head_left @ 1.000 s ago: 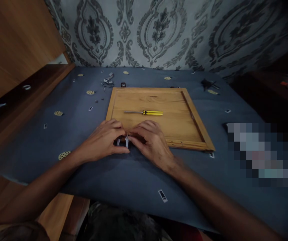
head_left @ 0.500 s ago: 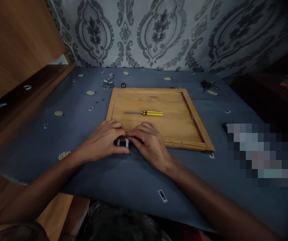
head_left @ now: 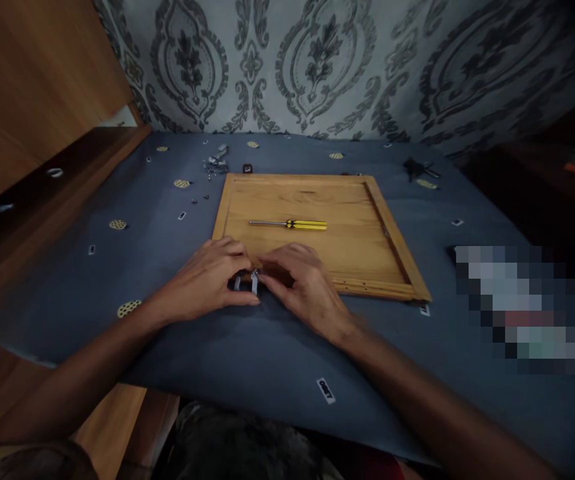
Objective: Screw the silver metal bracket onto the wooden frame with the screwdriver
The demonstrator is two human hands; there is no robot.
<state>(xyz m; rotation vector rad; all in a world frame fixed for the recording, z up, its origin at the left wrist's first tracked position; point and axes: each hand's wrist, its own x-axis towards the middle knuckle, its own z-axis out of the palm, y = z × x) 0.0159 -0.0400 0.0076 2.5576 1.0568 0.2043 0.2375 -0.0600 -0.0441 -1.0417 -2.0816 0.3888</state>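
A framed wooden panel (head_left: 317, 200) lies on the cloth-covered table, with small holes along its near rail. At its near left edge, my left hand (head_left: 212, 273) curls its thumb and fingers around a silver metal fitting, apparently a hinge (head_left: 254, 283), whose two pale arms point toward me. My right hand (head_left: 307, 287) is bent in a loose pinch at the fitting's right side. Whether a small screw is between those fingertips cannot be made out. Across the panel rests a screwdriver (head_left: 287, 225) with a yellow and black handle.
Several loose metal parts (head_left: 216, 163) lie at the back left, near a small black square item (head_left: 247, 169). A black tool (head_left: 417, 169) sits at the back right. One pixelated object (head_left: 522, 307) is on the right. Wooden furniture (head_left: 42, 87) borders the left.
My right thumb and forefinger have parted slightly at the fitting, the forefinger lifting a little. My left hand keeps its hold. The view has shifted very slightly.
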